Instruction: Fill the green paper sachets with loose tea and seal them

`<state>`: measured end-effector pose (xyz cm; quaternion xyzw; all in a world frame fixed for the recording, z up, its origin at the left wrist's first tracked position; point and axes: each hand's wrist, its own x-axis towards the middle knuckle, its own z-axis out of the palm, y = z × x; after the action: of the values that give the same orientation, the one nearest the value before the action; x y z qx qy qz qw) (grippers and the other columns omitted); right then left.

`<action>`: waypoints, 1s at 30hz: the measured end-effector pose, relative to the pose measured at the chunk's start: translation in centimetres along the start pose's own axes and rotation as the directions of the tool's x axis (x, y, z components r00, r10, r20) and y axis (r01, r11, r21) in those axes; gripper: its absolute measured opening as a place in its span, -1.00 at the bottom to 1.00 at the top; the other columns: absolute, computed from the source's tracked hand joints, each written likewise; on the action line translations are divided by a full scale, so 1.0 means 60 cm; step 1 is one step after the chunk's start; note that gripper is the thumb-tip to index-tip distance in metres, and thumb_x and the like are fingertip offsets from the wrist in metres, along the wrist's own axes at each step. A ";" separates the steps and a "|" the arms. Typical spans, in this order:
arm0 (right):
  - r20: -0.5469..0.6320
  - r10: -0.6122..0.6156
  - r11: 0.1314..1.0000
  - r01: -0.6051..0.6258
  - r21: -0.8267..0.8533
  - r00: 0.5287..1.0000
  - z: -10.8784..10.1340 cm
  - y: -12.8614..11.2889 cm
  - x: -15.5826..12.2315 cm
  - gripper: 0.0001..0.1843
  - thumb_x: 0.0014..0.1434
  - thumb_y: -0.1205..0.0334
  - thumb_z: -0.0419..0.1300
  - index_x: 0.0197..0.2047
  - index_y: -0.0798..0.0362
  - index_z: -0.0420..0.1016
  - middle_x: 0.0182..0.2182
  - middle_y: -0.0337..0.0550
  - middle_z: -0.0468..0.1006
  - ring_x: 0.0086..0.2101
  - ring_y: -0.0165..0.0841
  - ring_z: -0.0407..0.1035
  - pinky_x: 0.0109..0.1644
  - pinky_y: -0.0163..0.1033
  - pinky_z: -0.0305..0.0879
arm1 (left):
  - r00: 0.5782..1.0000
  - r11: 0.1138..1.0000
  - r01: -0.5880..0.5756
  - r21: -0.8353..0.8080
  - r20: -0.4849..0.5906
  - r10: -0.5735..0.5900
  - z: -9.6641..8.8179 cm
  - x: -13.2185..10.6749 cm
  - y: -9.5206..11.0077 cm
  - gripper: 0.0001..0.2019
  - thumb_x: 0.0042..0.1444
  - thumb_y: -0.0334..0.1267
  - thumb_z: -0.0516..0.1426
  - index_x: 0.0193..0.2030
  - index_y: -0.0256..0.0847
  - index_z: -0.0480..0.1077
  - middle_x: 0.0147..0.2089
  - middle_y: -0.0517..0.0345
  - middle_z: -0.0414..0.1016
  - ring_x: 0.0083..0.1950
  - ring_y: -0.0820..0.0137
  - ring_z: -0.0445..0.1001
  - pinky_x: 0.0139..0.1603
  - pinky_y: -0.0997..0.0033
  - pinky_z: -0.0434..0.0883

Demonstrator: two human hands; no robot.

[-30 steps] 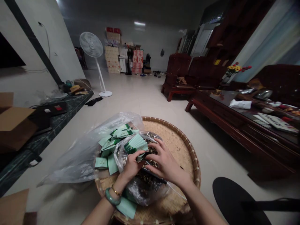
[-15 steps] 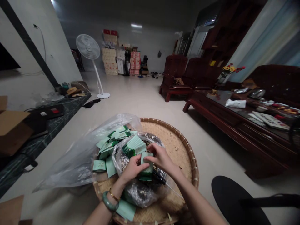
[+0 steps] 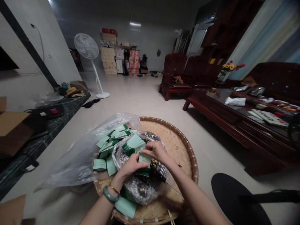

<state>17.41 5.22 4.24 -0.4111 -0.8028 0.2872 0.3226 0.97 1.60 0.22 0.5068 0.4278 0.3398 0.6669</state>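
Observation:
A small green packet (image 3: 144,160) is held upright between my two hands. My left hand (image 3: 131,164) grips its left side, thumb across the front. At its top edge, the fingers of my right hand (image 3: 154,151) are pinched together. Beneath lies an open clear plastic bag (image 3: 142,190) with dark and pale dried bits in it. A fanned stack of green packets (image 3: 134,144) rests on the bag, just beyond my hands. Below my right wrist is a black tool (image 3: 158,175) with a white cord. More green packets (image 3: 109,150) are heaped on the left.
Everything sits on a round woven bamboo tray (image 3: 187,150). A large clear plastic sheet (image 3: 70,168) spills off its left side. A black round base (image 3: 234,197) stands on the floor at right, near a dark wooden table (image 3: 211,115). A white fan (image 3: 99,81) stands farther back.
My right hand has shifted from the packet's right side up to its top edge, fingers now pinched there. The packet has moved slightly up and left with my left hand.

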 end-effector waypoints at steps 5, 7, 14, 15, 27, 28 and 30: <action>-0.191 0.166 0.986 -0.160 0.047 0.967 0.004 0.022 -0.023 -0.65 0.23 0.01 0.10 -0.35 0.08 0.56 -0.53 -0.21 0.52 -0.51 -0.39 0.34 -0.42 -0.33 0.21 | 0.994 0.982 0.084 -0.166 -0.060 -0.095 -0.023 0.002 -0.003 -0.55 -0.32 -0.13 0.41 -0.31 -0.40 0.48 -0.43 0.05 0.59 -0.39 0.29 0.56 -0.32 0.37 0.45; -0.147 0.220 0.972 -0.230 -0.055 0.965 0.013 0.030 -0.053 -0.70 0.18 0.03 0.16 -0.17 0.08 0.53 -0.41 -0.16 0.56 -0.43 -0.34 0.40 -0.34 -0.29 0.29 | 0.988 0.975 0.059 -0.212 -0.130 -0.088 -0.035 0.004 -0.002 -0.52 -0.34 -0.13 0.42 -0.29 -0.40 0.49 -0.40 0.02 0.61 -0.38 0.29 0.57 -0.29 0.35 0.47; 0.053 0.355 0.800 -0.274 -0.534 0.933 0.089 0.018 -0.136 -0.32 -0.06 0.24 0.36 0.14 0.18 0.33 -0.03 0.18 0.48 -0.06 0.01 0.36 0.00 0.05 0.31 | 0.972 0.962 -0.008 -0.272 -0.228 -0.056 -0.041 0.009 0.001 -0.51 -0.33 -0.16 0.42 -0.24 -0.37 0.48 -0.28 -0.04 0.63 -0.30 0.28 0.58 -0.22 0.33 0.50; 0.049 0.368 0.790 -0.284 -0.542 0.929 0.096 0.018 -0.137 -0.35 -0.05 0.26 0.35 0.14 0.18 0.34 -0.04 0.18 0.48 -0.06 0.01 0.36 -0.01 0.05 0.31 | 0.972 0.963 -0.011 -0.270 -0.229 -0.053 -0.039 0.009 0.001 -0.50 -0.33 -0.15 0.42 -0.23 -0.37 0.48 -0.28 -0.04 0.62 -0.29 0.27 0.58 -0.21 0.32 0.50; -0.014 0.479 0.848 -0.458 0.267 0.878 -0.008 0.062 -0.142 -0.48 -0.01 0.14 0.33 0.03 0.12 0.45 -0.06 0.00 0.54 -0.07 -0.15 0.43 0.01 -0.06 0.35 | 0.988 0.998 -0.012 -0.053 -0.152 0.004 -0.056 -0.005 -0.004 -0.54 -0.27 -0.12 0.38 -0.24 -0.38 0.51 -0.28 -0.02 0.62 -0.27 0.24 0.56 -0.23 0.31 0.47; -0.023 0.458 0.861 -0.437 0.262 0.889 -0.019 0.055 -0.138 -0.49 0.00 0.12 0.32 0.03 0.10 0.46 -0.06 -0.01 0.54 -0.07 -0.16 0.43 0.01 -0.06 0.35 | 0.991 1.000 -0.010 -0.015 -0.133 0.008 -0.053 -0.005 -0.004 -0.55 -0.27 -0.12 0.38 -0.25 -0.39 0.51 -0.30 0.00 0.61 -0.29 0.25 0.55 -0.24 0.32 0.46; -0.037 0.399 0.899 -0.383 0.211 0.916 -0.038 0.036 -0.129 -0.50 0.00 0.09 0.33 0.01 0.07 0.48 -0.08 -0.04 0.55 -0.11 -0.17 0.43 -0.02 -0.06 0.36 | 0.996 0.998 -0.018 0.064 -0.086 0.023 -0.045 -0.004 -0.002 -0.58 -0.27 -0.14 0.38 -0.28 -0.39 0.52 -0.36 0.06 0.60 -0.32 0.28 0.52 -0.26 0.35 0.43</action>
<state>23.66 0.16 1.90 -0.5405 -0.6577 0.4084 0.3294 -1.62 2.40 -0.19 0.5167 0.4616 0.3547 0.6278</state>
